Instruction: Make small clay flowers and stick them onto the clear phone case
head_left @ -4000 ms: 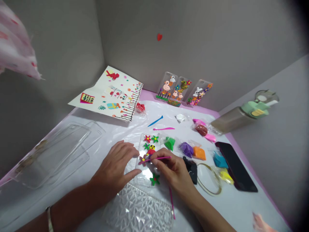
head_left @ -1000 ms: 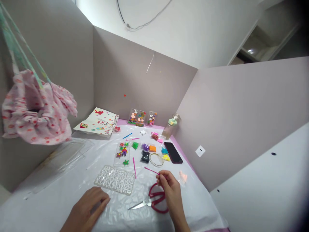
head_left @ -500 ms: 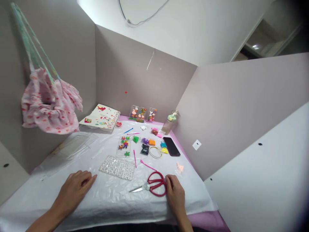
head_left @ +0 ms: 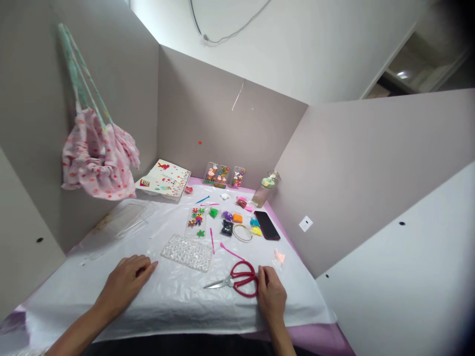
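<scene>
My left hand (head_left: 128, 282) rests on the white sheet (head_left: 163, 309), its fingers curled in and nothing seen in it. Its nearest object is a clear textured plate (head_left: 188, 252). My right hand (head_left: 272, 291) lies closed beside the red handles of the scissors (head_left: 244, 279), whose blades point left; nothing shows inside this hand. Pink tools (head_left: 232, 251) lie beyond the scissors. Farther back is a clear case with colourful clay figures (head_left: 196, 222), next to packets of green, purple, orange (head_left: 237, 218) and black clay (head_left: 226, 228). A ring (head_left: 242, 233) lies by the yellow packet (head_left: 256, 231).
A black phone (head_left: 267, 225) and a peach piece (head_left: 279, 256) lie on the right. At the back stand decorated cases (head_left: 216, 174), a bottle (head_left: 263, 192) and a drawn-on booklet (head_left: 165, 179). Clear trays (head_left: 124, 220) lie left, below a hanging pink cloth bag (head_left: 100, 158).
The view has shifted slightly, so everything appears a little farther right. Both hands keep their places beside the same objects.
</scene>
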`<state>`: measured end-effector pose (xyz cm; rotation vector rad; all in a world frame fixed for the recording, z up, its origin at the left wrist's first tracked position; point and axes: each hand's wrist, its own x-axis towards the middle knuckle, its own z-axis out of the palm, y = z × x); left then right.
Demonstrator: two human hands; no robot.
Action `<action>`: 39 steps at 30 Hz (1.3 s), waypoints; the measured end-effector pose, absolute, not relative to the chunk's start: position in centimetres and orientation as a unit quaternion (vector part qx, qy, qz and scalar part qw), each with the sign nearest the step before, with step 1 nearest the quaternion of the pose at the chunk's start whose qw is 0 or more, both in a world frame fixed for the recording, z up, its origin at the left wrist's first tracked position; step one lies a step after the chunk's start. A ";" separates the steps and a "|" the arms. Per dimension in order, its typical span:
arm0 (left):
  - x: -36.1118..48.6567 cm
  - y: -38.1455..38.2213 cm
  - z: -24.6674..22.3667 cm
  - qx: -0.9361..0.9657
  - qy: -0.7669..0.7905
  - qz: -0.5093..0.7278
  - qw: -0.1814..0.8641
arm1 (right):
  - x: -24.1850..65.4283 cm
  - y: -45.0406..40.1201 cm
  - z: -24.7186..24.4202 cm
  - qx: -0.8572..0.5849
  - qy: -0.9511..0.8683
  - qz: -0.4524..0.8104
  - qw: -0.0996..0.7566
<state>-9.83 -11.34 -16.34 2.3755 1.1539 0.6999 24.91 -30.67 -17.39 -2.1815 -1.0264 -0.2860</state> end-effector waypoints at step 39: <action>-10.0 -11.2 -16.6 0.839 0.427 0.250 0.226 | 25.3 -30.5 -18.3 -0.846 -0.384 -0.143 0.342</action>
